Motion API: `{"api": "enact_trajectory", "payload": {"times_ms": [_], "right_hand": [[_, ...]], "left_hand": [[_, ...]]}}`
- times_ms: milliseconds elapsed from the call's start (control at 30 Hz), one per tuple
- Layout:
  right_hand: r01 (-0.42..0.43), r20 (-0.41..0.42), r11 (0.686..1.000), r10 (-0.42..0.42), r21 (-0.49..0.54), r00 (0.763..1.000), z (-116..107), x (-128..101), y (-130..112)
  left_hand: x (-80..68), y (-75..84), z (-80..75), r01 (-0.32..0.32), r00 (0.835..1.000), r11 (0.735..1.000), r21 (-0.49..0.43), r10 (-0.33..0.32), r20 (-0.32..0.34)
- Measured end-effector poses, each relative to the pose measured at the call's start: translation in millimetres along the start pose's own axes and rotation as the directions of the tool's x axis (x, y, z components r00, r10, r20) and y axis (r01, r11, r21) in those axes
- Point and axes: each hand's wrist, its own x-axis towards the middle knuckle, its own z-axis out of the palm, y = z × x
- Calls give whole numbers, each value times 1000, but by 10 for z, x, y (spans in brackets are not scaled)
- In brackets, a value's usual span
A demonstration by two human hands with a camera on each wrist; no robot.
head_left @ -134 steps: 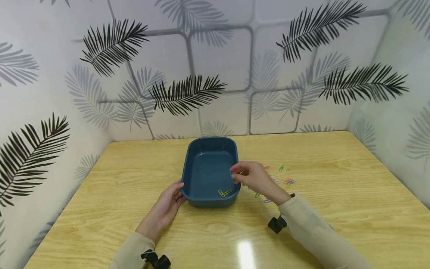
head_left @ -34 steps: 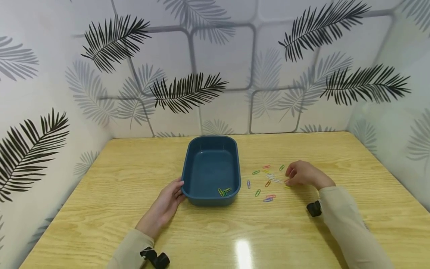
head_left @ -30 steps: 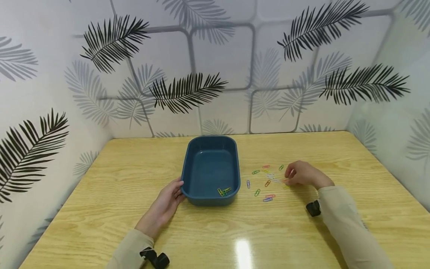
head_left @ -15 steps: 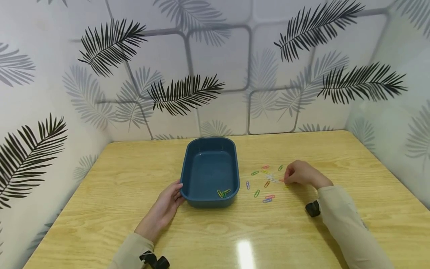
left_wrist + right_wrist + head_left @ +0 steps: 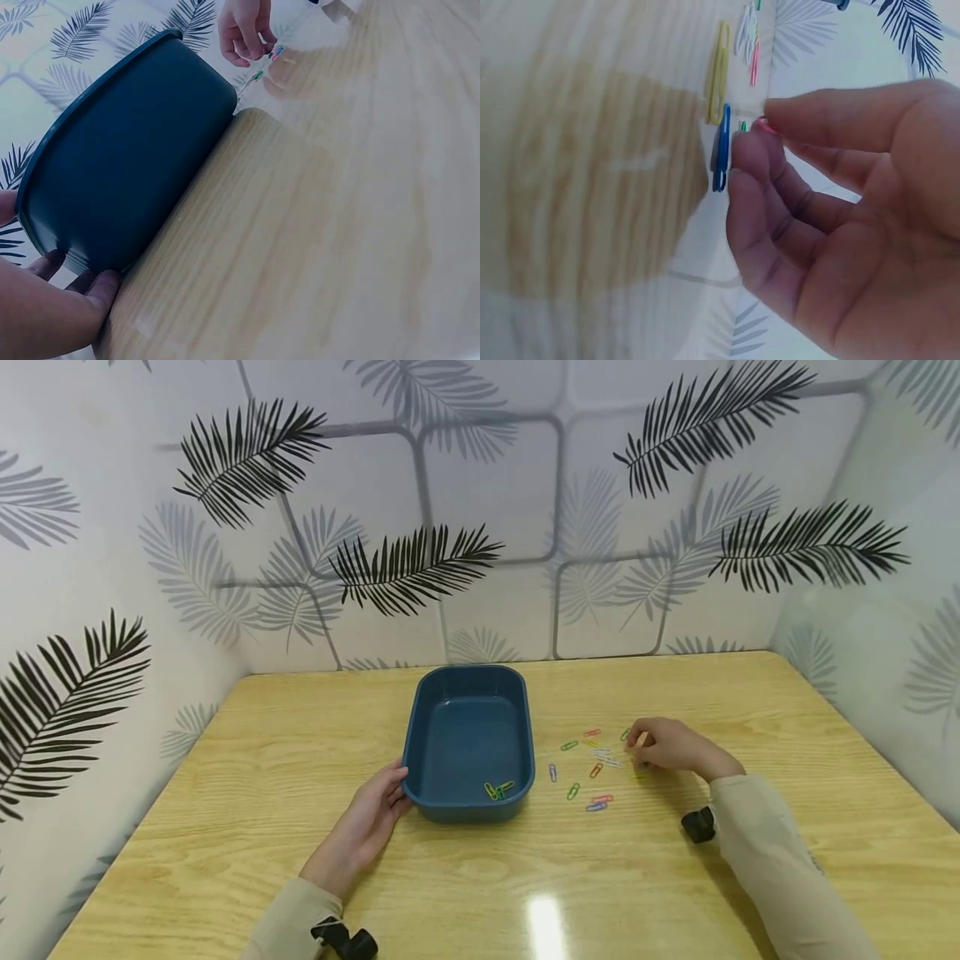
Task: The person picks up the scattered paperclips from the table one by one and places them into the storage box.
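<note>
As the left hand (image 5: 367,814) grips the near left corner of a dark blue plastic bin (image 5: 471,727), thumb at the rim and fingers against the outer wall, the right hand (image 5: 678,750) pinches a pink paper clip (image 5: 767,125) over the right half of the tabletop (image 5: 450,902). From my remote post I see thumb and forefinger clamped on that clip, the other fingers bent close by; its long axis is mostly lost to me behind the fingertips, and I cannot tell whether it is clear of the tabletop. What counts, I judge, is the line leftward: from the right fingers the bin lies toward the tabletop's left edge, well apart, its long axis running from near edge to far, with loose paper clips (image 5: 573,792) scattered between. The left hand is nearer the bin. Just beside the right fingers I make out a blue clip (image 5: 721,150) and, farther along, a yellow clip (image 5: 718,75). Two more yellow clips (image 5: 491,791) and a green clip (image 5: 500,794) lie at the bin's near right corner.
</note>
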Motion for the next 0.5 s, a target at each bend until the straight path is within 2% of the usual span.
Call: {"api": "enact_trajectory", "payload": {"times_ms": [200,500], "right_hand": [[4,-64,999,-1,48,998,21,18,22],[39,-136,999,-40,-8,990,9,44,-26]], "left_hand": [[8,-15,0,-5,1000,1000,-2,5,-7],[30,-18,1,-10,1000,1000,-5,10,-10]]}}
